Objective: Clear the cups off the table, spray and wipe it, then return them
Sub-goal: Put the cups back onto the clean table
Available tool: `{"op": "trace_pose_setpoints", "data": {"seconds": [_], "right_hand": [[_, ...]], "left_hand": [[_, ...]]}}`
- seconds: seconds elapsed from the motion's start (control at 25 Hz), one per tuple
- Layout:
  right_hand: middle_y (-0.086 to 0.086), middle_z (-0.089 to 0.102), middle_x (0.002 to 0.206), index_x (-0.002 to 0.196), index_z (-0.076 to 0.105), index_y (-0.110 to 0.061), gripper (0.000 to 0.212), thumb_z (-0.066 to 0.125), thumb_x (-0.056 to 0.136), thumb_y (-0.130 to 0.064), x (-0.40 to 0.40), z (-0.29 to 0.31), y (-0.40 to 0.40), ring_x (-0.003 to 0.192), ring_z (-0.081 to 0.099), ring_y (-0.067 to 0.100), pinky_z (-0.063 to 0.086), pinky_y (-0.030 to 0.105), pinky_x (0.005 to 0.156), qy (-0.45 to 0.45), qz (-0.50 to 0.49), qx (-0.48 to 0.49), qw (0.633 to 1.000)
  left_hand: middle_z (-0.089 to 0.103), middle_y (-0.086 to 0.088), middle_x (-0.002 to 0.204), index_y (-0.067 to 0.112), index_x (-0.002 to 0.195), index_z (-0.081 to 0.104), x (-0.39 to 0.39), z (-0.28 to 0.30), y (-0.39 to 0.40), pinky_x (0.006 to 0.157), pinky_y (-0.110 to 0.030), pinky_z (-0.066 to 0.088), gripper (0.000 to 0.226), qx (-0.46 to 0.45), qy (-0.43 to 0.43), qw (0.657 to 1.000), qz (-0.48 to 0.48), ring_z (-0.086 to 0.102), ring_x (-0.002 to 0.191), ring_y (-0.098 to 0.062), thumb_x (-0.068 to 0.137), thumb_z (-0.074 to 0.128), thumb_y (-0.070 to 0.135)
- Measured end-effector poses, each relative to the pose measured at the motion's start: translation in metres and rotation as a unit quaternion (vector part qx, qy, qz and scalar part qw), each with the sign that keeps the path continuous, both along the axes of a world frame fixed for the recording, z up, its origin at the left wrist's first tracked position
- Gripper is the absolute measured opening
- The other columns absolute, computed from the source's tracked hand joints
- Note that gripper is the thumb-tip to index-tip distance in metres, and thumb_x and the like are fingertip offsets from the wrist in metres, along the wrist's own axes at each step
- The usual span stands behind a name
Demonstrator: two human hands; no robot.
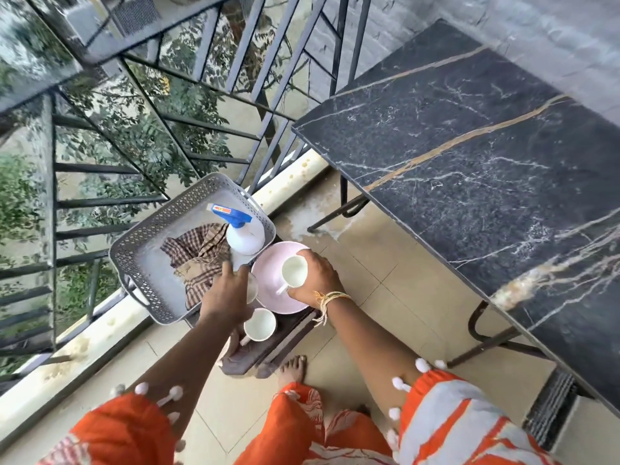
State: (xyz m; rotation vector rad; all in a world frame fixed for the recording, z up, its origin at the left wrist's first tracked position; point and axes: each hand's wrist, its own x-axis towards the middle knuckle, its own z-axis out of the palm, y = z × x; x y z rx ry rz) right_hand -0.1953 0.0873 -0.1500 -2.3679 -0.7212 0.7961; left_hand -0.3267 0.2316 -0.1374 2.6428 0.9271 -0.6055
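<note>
Head view shows the right hand (313,275) gripping a white cup (294,271) over the pink plate (268,280) while the left hand (228,293), grip unclear, touches another cup (251,286), risking knocking it against the plate.

The tabletop (486,156) fills the right side, with a railing (141,129) running along the left and far edge of the floor. Between them, near the railing, a low stool (285,337) carries a basket (147,250), a plate (268,297) and a cup (260,325). The basket sits on the left, holding a cloth (198,256) and, at its right end, a spray bottle (243,234). The plate lies just right of the basket; a second cup (294,271), held by the right hand (315,276), is over it. The left hand (228,297) lies at the basket's near right corner, the first cup just in front of it.
</note>
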Motion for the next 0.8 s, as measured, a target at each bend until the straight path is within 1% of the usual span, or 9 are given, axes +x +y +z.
{"op": "trace_pose_setpoints", "data": {"seconds": [0.08,0.12,0.24,0.36,0.48,0.56,0.64,0.72,0.8], "right_hand": [[-0.003,0.053,0.128,0.127,0.046,-0.027,0.079,0.081,0.057,-0.036,0.005,0.02,-0.01,0.121,0.046,0.026,0.045,0.044,0.096,-0.009,-0.014,0.021,1.0],[-0.003,0.054,0.126,0.126,0.048,-0.028,0.081,0.082,0.053,-0.039,0.009,0.033,-0.019,0.119,0.048,0.025,0.046,0.042,0.096,-0.01,-0.029,0.045,0.999],[0.002,0.057,0.12,0.124,0.055,-0.022,0.084,0.089,0.048,-0.036,0.035,0.075,-0.052,0.112,0.055,0.024,0.046,0.03,0.096,-0.021,-0.043,0.096,0.994],[0.003,0.056,0.124,0.127,0.054,-0.02,0.082,0.089,0.052,-0.029,0.064,0.116,-0.093,0.116,0.053,0.022,0.044,0.028,0.099,-0.035,-0.058,0.115,0.991],[-0.003,0.055,0.125,0.129,0.053,-0.027,0.083,0.087,0.054,-0.025,0.088,0.145,-0.128,0.116,0.053,0.018,0.044,0.029,0.101,-0.033,-0.118,0.149,0.981],[-0.008,0.056,0.12,0.13,0.051,-0.03,0.082,0.085,0.055,-0.022,0.105,0.162,-0.15,0.11,0.055,0.015,0.045,0.024,0.095,-0.03,-0.14,0.168,0.975],[-0.012,0.056,0.111,0.125,0.049,-0.032,0.079,0.085,0.056,-0.019,0.127,0.178,-0.167,0.1,0.057,0.012,0.044,0.016,0.083,-0.027,-0.157,0.186,0.97],[-0.012,0.059,0.106,0.115,0.049,-0.034,0.072,0.086,0.054,-0.021,0.156,0.185,-0.176,0.095,0.059,0.012,0.045,0.017,0.077,-0.029,-0.18,0.2,0.963],[-0.011,0.063,0.102,0.108,0.052,-0.031,0.066,0.087,0.053,-0.022,0.191,0.183,-0.178,0.092,0.061,0.013,0.049,0.02,0.075,-0.033,-0.209,0.214,0.954]], "left_hand": [[0.037,-0.01,0.128,0.019,0.134,0.041,0.013,0.019,-0.003,0.088,-0.044,0.053,0.081,-0.028,-0.046,0.999,0.005,0.053,0.111,-0.032,0.064,0.08,0.028],[0.041,-0.01,0.123,0.019,0.134,0.045,0.021,0.033,-0.008,0.092,-0.042,0.05,0.079,-0.046,-0.068,0.997,0.0,0.053,0.109,-0.032,0.064,0.08,0.031],[0.049,-0.011,0.113,0.018,0.129,0.054,0.053,0.079,-0.026,0.091,-0.034,0.046,0.071,-0.081,-0.124,0.989,-0.002,0.057,0.105,-0.032,0.066,0.079,0.04],[0.053,-0.011,0.117,0.019,0.131,0.054,0.093,0.122,-0.053,0.092,-0.032,0.045,0.076,-0.088,-0.17,0.982,-0.009,0.057,0.109,-0.03,0.063,0.081,0.04],[0.056,-0.012,0.122,0.014,0.132,0.052,0.134,0.155,-0.084,0.092,-0.031,0.046,0.082,-0.103,-0.226,0.969,-0.009,0.057,0.11,-0.028,0.059,0.082,0.036],[0.06,-0.01,0.115,0.01,0.127,0.054,0.163,0.174,-0.105,0.085,-0.028,0.046,0.078,-0.121,-0.265,0.957,0.004,0.059,0.106,-0.028,0.058,0.083,0.033],[0.06,-0.009,0.113,0.008,0.122,0.054,0.195,0.19,-0.12,0.081,-0.026,0.043,0.071,-0.129,-0.289,0.949,0.017,0.058,0.106,-0.027,0.062,0.084,0.032],[0.059,-0.012,0.12,0.008,0.124,0.054,0.232,0.199,-0.125,0.088,-0.029,0.042,0.072,-0.132,-0.3,0.945,0.021,0.056,0.112,-0.028,0.064,0.084,0.035],[0.062,-0.011,0.119,0.009,0.124,0.057,0.273,0.196,-0.123,0.089,-0.029,0.043,0.071,-0.145,-0.312,0.939,0.021,0.058,0.112,-0.027,0.065,0.085,0.037]]}}
